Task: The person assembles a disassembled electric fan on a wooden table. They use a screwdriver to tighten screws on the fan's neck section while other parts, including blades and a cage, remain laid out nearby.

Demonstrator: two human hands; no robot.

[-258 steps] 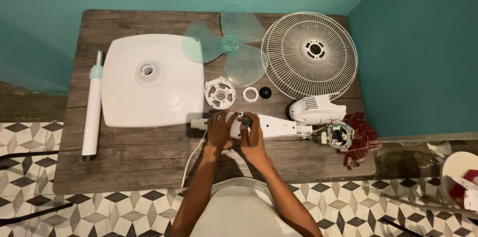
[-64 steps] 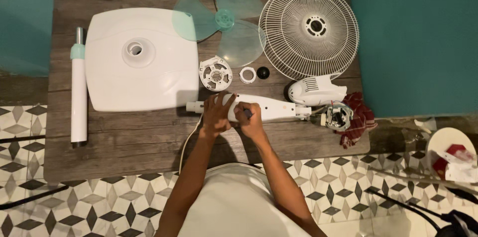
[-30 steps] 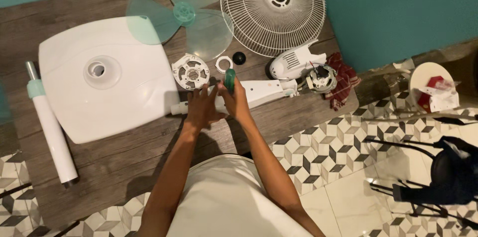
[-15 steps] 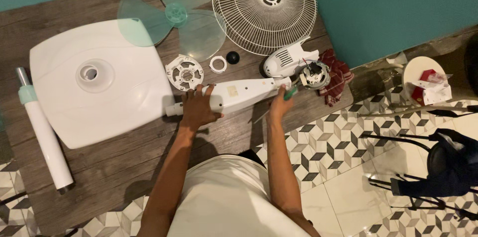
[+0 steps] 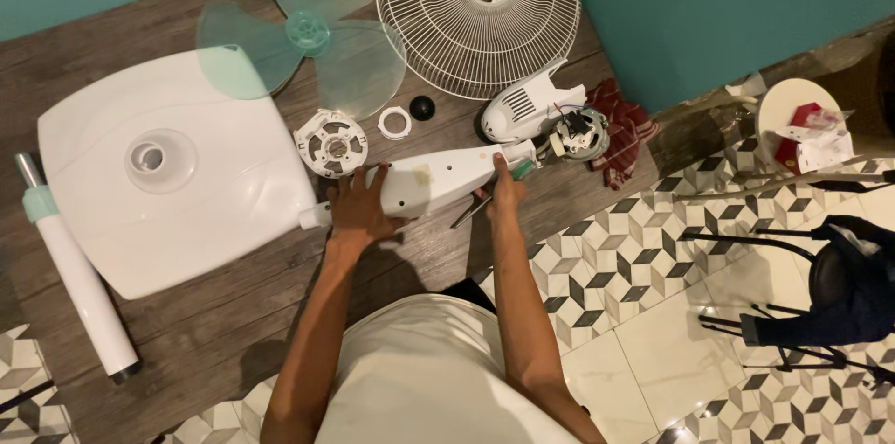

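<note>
White fan neck housing — long, tapered, smudged — left hand fingers pressing it; right hand clenches green-handled screwdriver.

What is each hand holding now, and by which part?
The right hand holds a screwdriver by its green handle. The left hand rests flat on the white fan neck housing, not gripping it.
</note>
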